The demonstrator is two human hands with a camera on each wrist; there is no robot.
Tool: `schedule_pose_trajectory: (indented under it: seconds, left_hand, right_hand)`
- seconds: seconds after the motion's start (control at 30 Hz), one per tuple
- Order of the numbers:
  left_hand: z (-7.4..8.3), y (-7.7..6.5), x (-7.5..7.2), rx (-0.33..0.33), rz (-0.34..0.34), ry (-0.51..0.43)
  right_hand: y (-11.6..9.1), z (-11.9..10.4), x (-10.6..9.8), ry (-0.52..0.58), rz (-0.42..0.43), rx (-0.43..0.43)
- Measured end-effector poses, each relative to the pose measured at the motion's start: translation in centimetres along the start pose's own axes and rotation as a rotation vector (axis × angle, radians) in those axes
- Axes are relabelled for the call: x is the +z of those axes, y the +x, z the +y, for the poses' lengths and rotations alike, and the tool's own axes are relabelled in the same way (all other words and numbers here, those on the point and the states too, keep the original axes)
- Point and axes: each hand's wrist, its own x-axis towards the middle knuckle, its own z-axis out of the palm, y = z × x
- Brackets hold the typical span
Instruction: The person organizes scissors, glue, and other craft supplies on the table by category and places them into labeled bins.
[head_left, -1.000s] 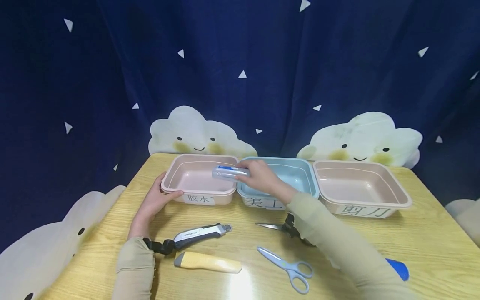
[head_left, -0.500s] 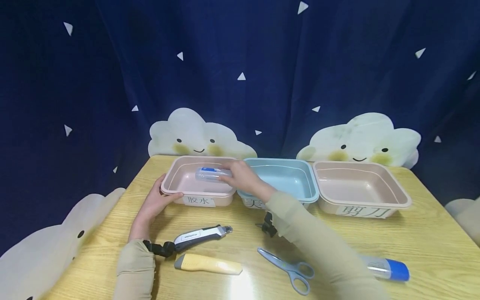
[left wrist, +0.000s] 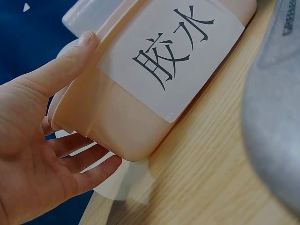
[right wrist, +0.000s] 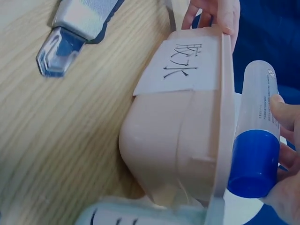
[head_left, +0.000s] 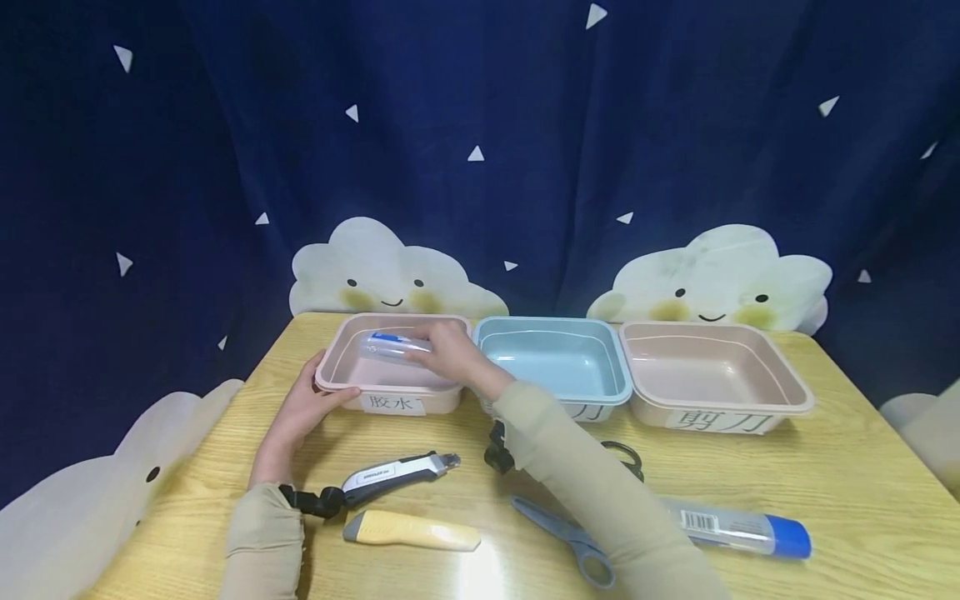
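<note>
My right hand (head_left: pixel 453 354) holds a clear glue bottle (head_left: pixel 390 347) with a blue cap (right wrist: pixel 254 161), tilted over the left pink bin (head_left: pixel 405 390). In the right wrist view, fingers and thumb wrap the bottle near its cap, just beyond the bin's rim. My left hand (head_left: pixel 303 408) grips the bin's left end. The left wrist view has the thumb (left wrist: pixel 86 40) on the rim and the other fingers around the end wall. A white paper label (left wrist: pixel 173 51) with black characters is stuck on the bin's front.
A blue bin (head_left: pixel 558 393) and another pink bin (head_left: pixel 720 407) stand to the right. Nearer lie a white-and-black utility knife (head_left: pixel 390 477), a yellow one (head_left: pixel 412 531), blue scissors (head_left: pixel 555 527), partly hidden black-handled scissors (head_left: pixel 626 454) and a second glue bottle (head_left: pixel 735 531).
My right hand has carried the glue bottle leftward, from the gap between bins to over the left pink bin. The second bottle has come out from behind my sleeve. My left hand keeps its grip.
</note>
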Motion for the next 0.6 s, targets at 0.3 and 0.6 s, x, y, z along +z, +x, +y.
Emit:
schedule_pose_trajectory:
  seconds: [0.3, 0.6]
  left_hand:
    - [-0.1, 0.0, 0.0, 0.016, -0.003, 0.001]
    - [-0.3, 0.1, 0.0, 0.019, -0.003, -0.011]
  right_hand:
    - [0.4, -0.3, 1.9, 0.09, -0.081, 0.077]
    - [0.6, 0.7, 3.2, 0.039, -0.116, 0.076]
